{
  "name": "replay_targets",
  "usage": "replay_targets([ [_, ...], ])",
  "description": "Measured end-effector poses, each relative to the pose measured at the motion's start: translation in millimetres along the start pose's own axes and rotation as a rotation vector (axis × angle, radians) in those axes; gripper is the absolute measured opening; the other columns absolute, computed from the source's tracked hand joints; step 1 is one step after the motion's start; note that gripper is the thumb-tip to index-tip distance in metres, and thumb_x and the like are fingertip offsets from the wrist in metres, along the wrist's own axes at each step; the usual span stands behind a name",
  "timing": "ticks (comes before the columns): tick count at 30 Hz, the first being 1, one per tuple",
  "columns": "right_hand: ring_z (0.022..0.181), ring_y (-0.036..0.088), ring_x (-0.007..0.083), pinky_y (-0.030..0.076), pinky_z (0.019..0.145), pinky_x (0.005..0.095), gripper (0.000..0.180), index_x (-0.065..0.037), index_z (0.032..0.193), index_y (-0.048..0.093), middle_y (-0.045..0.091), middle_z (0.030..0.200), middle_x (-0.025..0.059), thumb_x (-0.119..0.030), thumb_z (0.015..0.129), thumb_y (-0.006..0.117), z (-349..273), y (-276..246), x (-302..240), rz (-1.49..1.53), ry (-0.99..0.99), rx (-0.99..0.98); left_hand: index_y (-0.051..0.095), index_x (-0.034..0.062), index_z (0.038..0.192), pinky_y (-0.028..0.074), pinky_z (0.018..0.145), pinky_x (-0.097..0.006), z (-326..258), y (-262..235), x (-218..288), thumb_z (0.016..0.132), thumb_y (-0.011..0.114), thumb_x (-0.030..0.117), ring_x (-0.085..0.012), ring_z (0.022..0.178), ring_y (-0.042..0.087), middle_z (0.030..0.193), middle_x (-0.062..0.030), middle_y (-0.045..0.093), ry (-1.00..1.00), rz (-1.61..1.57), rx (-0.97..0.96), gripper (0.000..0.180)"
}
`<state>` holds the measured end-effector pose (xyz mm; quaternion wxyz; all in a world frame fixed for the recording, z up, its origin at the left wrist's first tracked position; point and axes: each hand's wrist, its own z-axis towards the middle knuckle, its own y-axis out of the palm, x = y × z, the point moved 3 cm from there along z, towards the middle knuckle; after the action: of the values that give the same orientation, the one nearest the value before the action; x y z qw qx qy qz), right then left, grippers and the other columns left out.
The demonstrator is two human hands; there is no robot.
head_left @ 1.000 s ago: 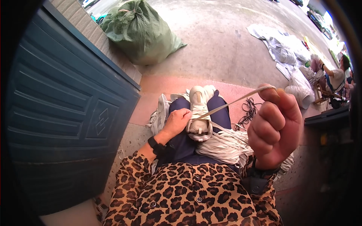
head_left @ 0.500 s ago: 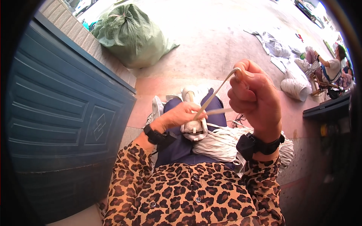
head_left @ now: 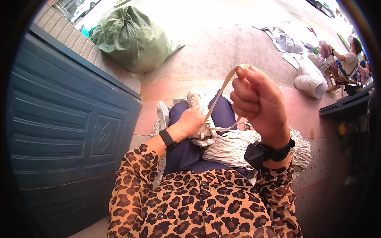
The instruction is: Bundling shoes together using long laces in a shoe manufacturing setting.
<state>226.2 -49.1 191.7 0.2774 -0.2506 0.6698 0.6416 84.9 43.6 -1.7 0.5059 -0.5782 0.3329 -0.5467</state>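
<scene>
A pale sneaker (head_left: 203, 104) lies across my lap, its heel toward me. At its left side, my left hand (head_left: 189, 122) is closed against the upper; the fingertips are partly hidden. Raised to the right above the shoe, my right hand (head_left: 260, 97) pinches a flat beige shoelace (head_left: 214, 102) near its end. The lace runs slanting down from these fingers to the shoe, and another stretch of it loops below my right hand. A thick bundle of off-white laces (head_left: 232, 148) rests over my right thigh and spills beside it.
A blue panelled door (head_left: 71, 119) stands close on my left. Ahead sits a big green tied sack (head_left: 133, 41). More pale shoes (head_left: 162, 117) lie by my left leg. At far right, a seated person (head_left: 349, 57) is near white bundles (head_left: 311, 83). A dark ledge (head_left: 345, 105) juts in at right.
My left hand has moved back and left, from the lace down onto the shoe's side. My right hand has shifted slightly left, still pinching the lace, which now hangs in a looser curve.
</scene>
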Motion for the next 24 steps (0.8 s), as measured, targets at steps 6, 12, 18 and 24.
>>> replay_targets([
  [6,0.043,0.021,0.0044,0.017,0.038,0.0208,0.023,-0.011,0.072,0.038,0.027,0.054,-0.0063,-0.019,0.094,0.038,2,4,5,0.187,0.009,0.028,0.057,0.0091,0.067,0.039,0.055,-0.031,-2,-27,22,0.068,0.054,0.014,-0.0191,0.070,0.050,0.065,-0.0023,0.050,0.421,0.477,0.242,0.006],
  [12,0.043,0.020,0.0046,0.016,0.037,0.0199,0.020,-0.008,0.086,0.041,0.023,0.055,-0.0064,-0.021,0.096,0.029,-16,36,-11,0.543,0.141,-0.110,0.059,0.0044,0.070,0.046,0.065,-0.033,-13,-10,4,0.067,0.054,0.014,-0.0214,0.073,0.053,0.071,-0.0053,0.055,0.370,0.259,0.063,0.012],
  [18,0.044,0.020,0.0060,0.017,0.036,0.0197,0.028,-0.003,0.102,0.042,0.023,0.058,-0.0042,-0.023,0.098,0.023,-30,46,-23,0.601,0.122,-0.262,0.065,0.0020,0.090,0.049,0.068,-0.034,0,-31,-22,0.075,0.057,0.011,-0.0282,0.074,0.063,0.080,-0.0182,0.063,-0.265,-0.591,-0.146,0.019],
  [24,0.044,0.020,0.0052,0.017,0.036,0.0195,0.025,-0.005,0.102,0.042,0.023,0.057,-0.0046,-0.023,0.098,0.024,-20,40,-25,0.490,0.156,-0.210,0.066,0.0033,0.081,0.048,0.065,-0.037,-14,-16,-28,0.073,0.058,0.013,-0.0329,0.073,0.061,0.077,-0.0207,0.060,-0.257,-0.501,-0.176,0.015],
])
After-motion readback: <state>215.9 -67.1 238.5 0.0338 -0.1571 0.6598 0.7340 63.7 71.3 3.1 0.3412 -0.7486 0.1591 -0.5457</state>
